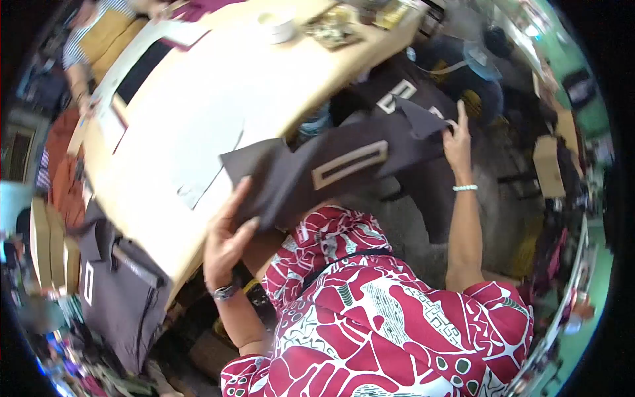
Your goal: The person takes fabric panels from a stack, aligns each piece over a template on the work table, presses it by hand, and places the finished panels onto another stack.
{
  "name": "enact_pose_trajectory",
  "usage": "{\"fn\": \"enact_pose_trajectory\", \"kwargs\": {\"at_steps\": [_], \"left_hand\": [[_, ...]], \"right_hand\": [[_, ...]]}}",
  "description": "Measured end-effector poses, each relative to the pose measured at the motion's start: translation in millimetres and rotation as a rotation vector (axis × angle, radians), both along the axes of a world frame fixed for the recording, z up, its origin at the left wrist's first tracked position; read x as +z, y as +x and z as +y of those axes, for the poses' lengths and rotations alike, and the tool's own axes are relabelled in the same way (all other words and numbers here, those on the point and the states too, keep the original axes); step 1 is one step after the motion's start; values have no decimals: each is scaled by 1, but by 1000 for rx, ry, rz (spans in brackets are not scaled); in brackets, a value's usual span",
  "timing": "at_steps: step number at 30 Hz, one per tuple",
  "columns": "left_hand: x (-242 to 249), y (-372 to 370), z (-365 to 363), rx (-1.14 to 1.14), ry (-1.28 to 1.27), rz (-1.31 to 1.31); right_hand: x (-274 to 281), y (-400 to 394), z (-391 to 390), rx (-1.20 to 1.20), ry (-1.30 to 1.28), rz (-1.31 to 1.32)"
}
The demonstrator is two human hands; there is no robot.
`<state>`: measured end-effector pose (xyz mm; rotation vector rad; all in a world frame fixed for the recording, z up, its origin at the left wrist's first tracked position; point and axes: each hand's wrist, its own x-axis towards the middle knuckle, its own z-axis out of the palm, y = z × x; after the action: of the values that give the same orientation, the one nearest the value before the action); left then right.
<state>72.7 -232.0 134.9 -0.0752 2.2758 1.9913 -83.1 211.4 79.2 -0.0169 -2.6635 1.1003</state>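
Observation:
A dark garment piece (291, 175) with a pale rectangular frame shape (350, 164) on it stretches between my two hands, over the table's near edge and my lap. My left hand (226, 241) holds its left end, thumb and fingers on the cloth. At the far right end, my right hand (458, 145) pinches a corner of the cloth, with one finger pointing up. Part of the dark cloth hangs down below the right end. Another dark piece with pale rectangles (397, 96) lies behind it.
On the pale table (198, 86) lie white paper (211, 145), a white roll (276, 28) and a tray of small items (333, 28). Another dark garment (119, 298) hangs over the left edge. A person in a striped top (119, 36) is across the table.

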Motion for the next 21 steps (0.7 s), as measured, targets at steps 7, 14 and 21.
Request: {"fn": "enact_pose_trajectory", "kwargs": {"at_steps": [7, 14, 21], "left_hand": [[-69, -32, 143, -703, 305, -268], [-64, -7, 231, -958, 69, 61], [-108, 15, 243, -686, -227, 319]], "right_hand": [[47, 129, 181, -494, 361, -266], [77, 124, 307, -535, 727, -167], [33, 0, 256, -453, 893, -116]]}}
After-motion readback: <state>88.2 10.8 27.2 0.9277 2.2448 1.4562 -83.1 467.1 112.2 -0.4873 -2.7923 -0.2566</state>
